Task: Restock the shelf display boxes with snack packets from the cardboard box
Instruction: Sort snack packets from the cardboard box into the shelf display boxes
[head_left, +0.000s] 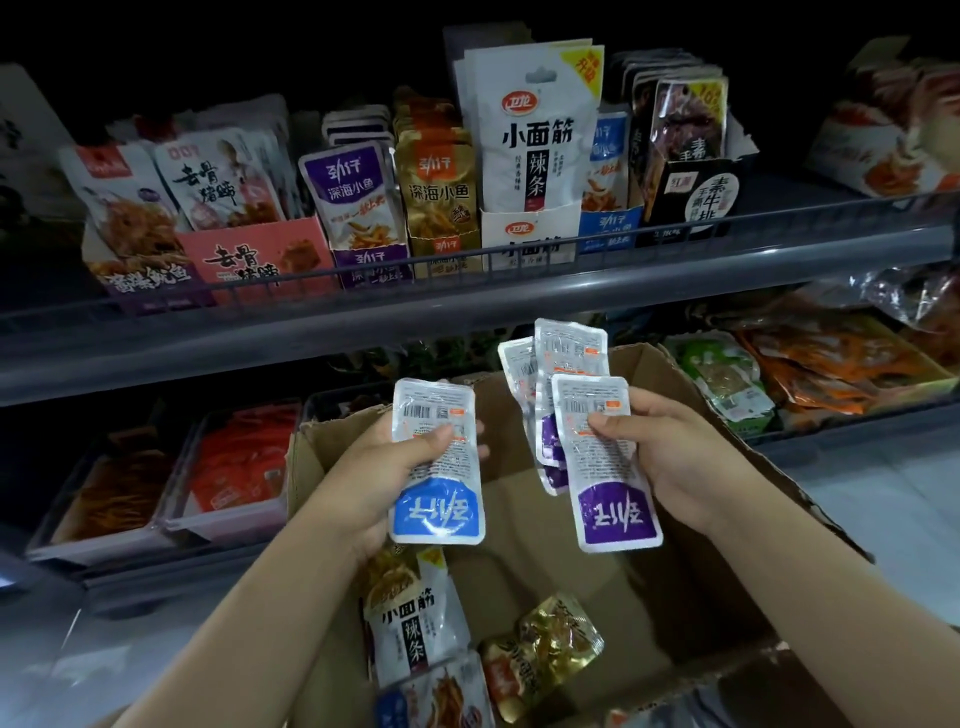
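Above the box (519, 519), the left hand (384, 467) grips one blue packet (436, 462) and the right hand (670, 457) pinches a few purple packets (597, 441), all standing tall, with the purple display box (371, 262) up and left on the shelf (363, 317).

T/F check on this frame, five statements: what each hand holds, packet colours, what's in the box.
1. The left hand holds a blue-banded packet. True.
2. The right hand is empty. False: it grips several purple-banded packets.
3. The held packets show their barcode side. True.
4. The cardboard box holds no packets. False: a white packet and a gold packet lie inside.
5. The purple display box sits on the lower shelf. False: upper shelf.
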